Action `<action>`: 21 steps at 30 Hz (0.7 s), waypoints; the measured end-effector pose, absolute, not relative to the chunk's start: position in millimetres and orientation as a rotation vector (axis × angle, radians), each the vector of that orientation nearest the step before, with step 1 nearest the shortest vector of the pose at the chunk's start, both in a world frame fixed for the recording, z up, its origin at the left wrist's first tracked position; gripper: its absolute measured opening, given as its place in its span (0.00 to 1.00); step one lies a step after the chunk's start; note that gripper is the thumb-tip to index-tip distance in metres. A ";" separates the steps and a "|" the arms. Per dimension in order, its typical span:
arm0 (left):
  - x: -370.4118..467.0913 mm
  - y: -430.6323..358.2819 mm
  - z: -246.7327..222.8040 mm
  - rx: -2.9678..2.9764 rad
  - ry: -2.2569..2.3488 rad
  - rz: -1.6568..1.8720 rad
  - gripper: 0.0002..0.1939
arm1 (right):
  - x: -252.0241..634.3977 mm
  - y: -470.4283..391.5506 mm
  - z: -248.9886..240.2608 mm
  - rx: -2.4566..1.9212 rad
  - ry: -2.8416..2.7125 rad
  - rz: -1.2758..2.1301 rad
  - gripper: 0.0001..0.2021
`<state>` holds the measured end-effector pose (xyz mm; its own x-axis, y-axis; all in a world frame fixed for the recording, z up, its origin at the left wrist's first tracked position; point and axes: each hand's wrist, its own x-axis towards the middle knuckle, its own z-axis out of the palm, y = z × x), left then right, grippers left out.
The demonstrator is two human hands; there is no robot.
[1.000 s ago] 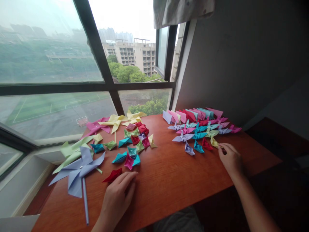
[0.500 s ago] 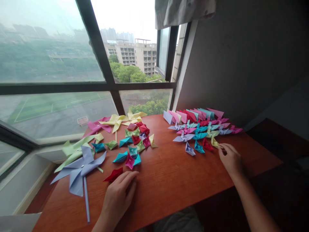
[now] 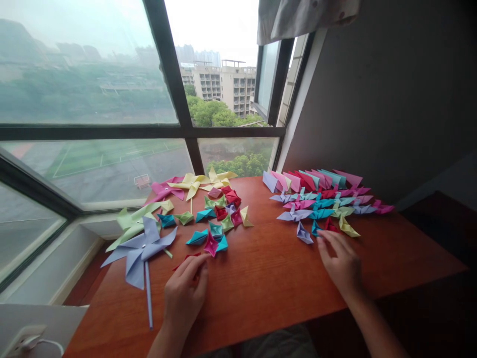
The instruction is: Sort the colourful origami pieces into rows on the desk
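Note:
My left hand (image 3: 186,286) hovers low over the table with bent fingers slightly apart and nothing visible between them. Its fingertips are just short of a magenta paper boat (image 3: 211,244). Partly behind its knuckles lies a red paper boat (image 3: 182,262). On the right, my right hand (image 3: 343,266) pinches the near edge of a blue paper boat (image 3: 316,228), covering part of it. To that boat's left is a lilac paper boat (image 3: 304,232). Another red paper boat (image 3: 331,224) shows behind the fingers, and a yellow paper boat (image 3: 349,227) lies right of them.
Several paper pinwheels, including a lilac one (image 3: 143,245), lie on the left of the wooden table (image 3: 257,278). Paper cranes (image 3: 294,214) stand in rows at right, with folded pieces (image 3: 313,180) behind. Windows (image 3: 89,64) border the table; a wall socket (image 3: 28,343) is lower left.
My right hand has left the yellow boat and moved left to the blue one. My left hand has moved forward toward the magenta boat, covering more of the red one. The view has swung left.

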<state>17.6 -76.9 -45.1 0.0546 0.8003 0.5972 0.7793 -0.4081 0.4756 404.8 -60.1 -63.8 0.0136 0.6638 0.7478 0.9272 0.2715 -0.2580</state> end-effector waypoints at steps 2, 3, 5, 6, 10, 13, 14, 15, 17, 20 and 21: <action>16.9 -76.8 -44.1 2.243 1.714 1.343 0.09 | 359.5 -56.8 -59.3 -1.382 -1.831 -0.222 0.10; 16.6 -76.7 -44.2 2.247 1.714 1.337 0.09 | 336.5 -54.9 -57.1 -1.353 -1.885 -0.139 0.10; 15.9 -76.5 -45.4 2.267 1.698 1.306 0.09 | 292.7 -51.0 -52.2 -1.307 -1.988 -0.014 0.10; 15.6 -76.4 -46.5 2.280 1.685 1.286 0.10 | 272.9 -49.1 -49.3 -1.286 -2.046 0.023 0.11; 14.3 -76.2 -51.1 2.333 1.648 1.241 0.10 | 214.7 -42.2 -36.5 -1.199 -2.289 0.073 0.14; 13.5 -76.5 -53.3 2.341 1.647 1.237 0.10 | 193.8 -37.6 -31.0 -1.196 -2.377 0.050 0.13; 13.4 -76.7 -53.6 2.342 1.643 1.236 0.11 | 190.4 -36.2 -30.7 -1.205 -2.387 0.033 0.12; 13.5 -76.9 -53.7 2.344 1.635 1.233 0.11 | 188.5 -34.8 -31.3 -1.211 -2.391 0.013 0.10; 13.8 -77.2 -53.4 2.352 1.612 1.231 0.12 | 188.3 -32.9 -34.1 -1.214 -2.389 -0.025 0.07; 15.3 -77.3 -52.1 2.363 1.579 1.207 0.13 | 195.7 -33.6 -40.7 -1.205 -2.341 -0.068 0.07; 16.0 -77.3 -51.4 2.366 1.572 1.200 0.13 | 199.8 -34.9 -43.0 -1.200 -2.313 -0.073 0.08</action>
